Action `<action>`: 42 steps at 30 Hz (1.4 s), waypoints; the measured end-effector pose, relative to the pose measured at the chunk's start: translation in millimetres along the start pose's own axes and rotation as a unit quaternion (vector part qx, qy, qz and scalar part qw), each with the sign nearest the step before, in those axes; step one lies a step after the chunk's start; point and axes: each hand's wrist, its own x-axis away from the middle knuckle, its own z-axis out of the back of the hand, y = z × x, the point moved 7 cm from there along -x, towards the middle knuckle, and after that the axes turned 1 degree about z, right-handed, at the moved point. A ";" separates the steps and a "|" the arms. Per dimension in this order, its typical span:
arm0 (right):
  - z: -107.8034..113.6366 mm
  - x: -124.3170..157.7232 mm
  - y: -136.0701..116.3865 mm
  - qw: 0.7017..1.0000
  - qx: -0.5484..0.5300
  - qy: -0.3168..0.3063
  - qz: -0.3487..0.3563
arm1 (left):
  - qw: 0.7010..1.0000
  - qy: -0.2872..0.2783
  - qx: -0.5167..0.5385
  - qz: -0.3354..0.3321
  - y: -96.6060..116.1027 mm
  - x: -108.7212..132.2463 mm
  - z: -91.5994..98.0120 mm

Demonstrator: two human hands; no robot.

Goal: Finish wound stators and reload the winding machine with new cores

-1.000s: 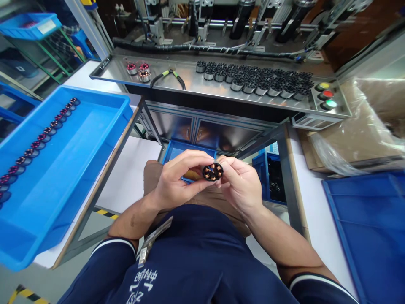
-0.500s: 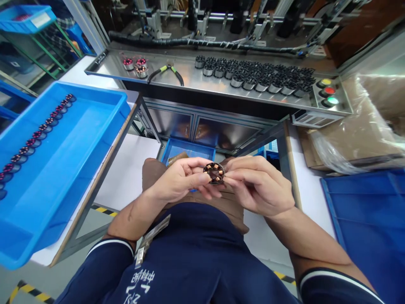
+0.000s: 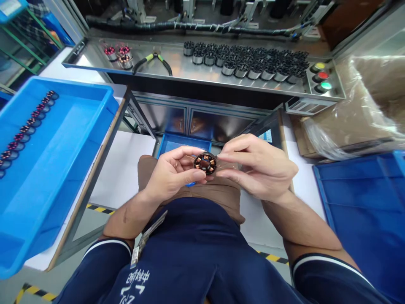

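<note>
Over my lap, my left hand is closed on a wound motor stator, a small black ring with copper coils inside. Its thumb presses the near edge and the ring's open face is turned up toward me. Thin copper wires stick out from the stator's right side, and another shows on its left. Beside that right side is my right hand, thumb and fingers apart with the wires between them. The index fingertip is at the stator's rim; whether it touches I cannot tell.
Ahead, a metal ledge carries rows of black-and-silver stators, side cutters, several wound stators and push buttons. A blue tray with a line of stators stands left. A blue bin and plastic-covered carton are right.
The right thumb and fingers have parted from their pinch at the stator's right side, so the wires now show between them. The stator has tilted slightly, and the whole view has shifted.
</note>
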 end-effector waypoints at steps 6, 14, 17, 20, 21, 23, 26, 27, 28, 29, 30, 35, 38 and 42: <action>-3.4 -7.2 -12.5 0.999 0.033 0.001 0.003 | 1.000 0.011 0.019 -0.011 0.8 0.0 1.1; -7.3 -36.0 -27.5 0.997 0.008 -0.080 0.018 | 0.993 -0.069 0.098 0.019 3.6 -18.6 -2.7; -7.5 -43.4 -36.1 0.991 0.010 -0.123 0.047 | 0.934 -0.269 0.077 0.223 -20.8 -10.3 -27.3; -4.9 -44.3 -40.0 0.989 0.044 -0.134 0.053 | 0.927 -0.287 0.075 0.228 -20.2 -3.3 -31.1; -3.9 -43.6 -39.4 0.988 0.061 -0.134 0.043 | 0.948 -0.243 0.081 0.189 -15.6 -4.8 -27.7; -1.7 -42.0 -36.1 0.988 0.097 -0.119 0.008 | 0.980 -0.144 0.092 0.100 -4.0 -4.7 -19.4; -0.5 -41.8 -33.5 0.990 0.107 -0.082 -0.042 | 0.994 -0.033 0.097 -0.036 15.8 0.1 -8.2; -1.1 -42.9 -33.5 0.992 0.089 -0.069 -0.050 | 0.992 -0.010 0.101 -0.072 21.6 0.8 -4.7; -2.3 -44.6 -33.5 0.995 0.059 -0.059 -0.054 | 0.990 0.006 0.107 -0.095 25.7 -0.1 -1.3; -3.8 -46.6 -33.4 0.997 0.025 -0.052 -0.052 | 0.989 0.012 0.113 -0.098 27.1 -2.9 1.3; -5.2 -48.8 -33.1 0.998 -0.008 -0.049 -0.048 | 0.991 0.001 0.116 -0.073 24.9 -7.5 1.6; -6.1 -54.3 -30.2 0.995 -0.069 -0.069 -0.020 | 0.933 -0.264 0.072 0.235 -9.2 -7.2 -28.1; -1.3 -51.7 -28.0 0.995 -0.053 -0.069 -0.041 | 0.950 -0.234 0.064 0.199 -4.4 -5.8 -28.1; 5.6 -46.0 -23.0 0.995 0.001 -0.038 -0.096 | 0.996 -0.065 0.067 -0.007 18.6 -7.4 -13.0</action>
